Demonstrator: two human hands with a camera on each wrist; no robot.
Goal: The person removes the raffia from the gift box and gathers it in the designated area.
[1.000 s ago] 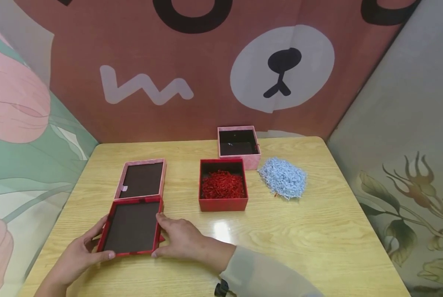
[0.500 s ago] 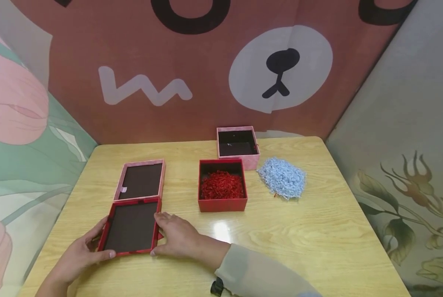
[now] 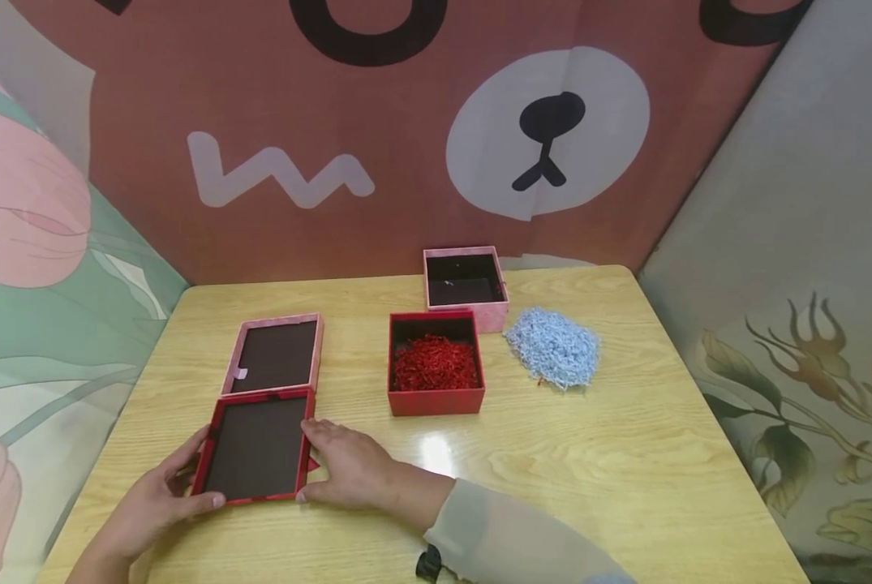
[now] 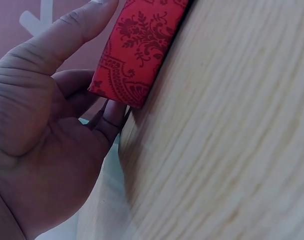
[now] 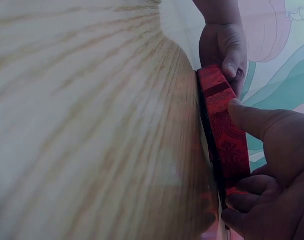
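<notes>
A red box lid [image 3: 256, 450] lies inside up on the table, its dark inner face showing, just in front of a pink box lid [image 3: 278, 357]. My left hand [image 3: 154, 511] holds its left side, thumb along the front edge. From the right, my right hand [image 3: 355, 466] grips the opposite side, with the thumb near the front corner. Dark red floral patterning shows on the lid's wall [image 4: 142, 45] in the left wrist view. Both hands appear on the lid in the right wrist view.
Right of the lids stands an open red box [image 3: 436, 403] with red shredded paper [image 3: 436, 365] inside. Behind it is an open pink box [image 3: 487, 316]. A heap of light blue shredded paper [image 3: 552, 349] lies on the wooden table [image 3: 589, 470]. Printed curtains surround the table.
</notes>
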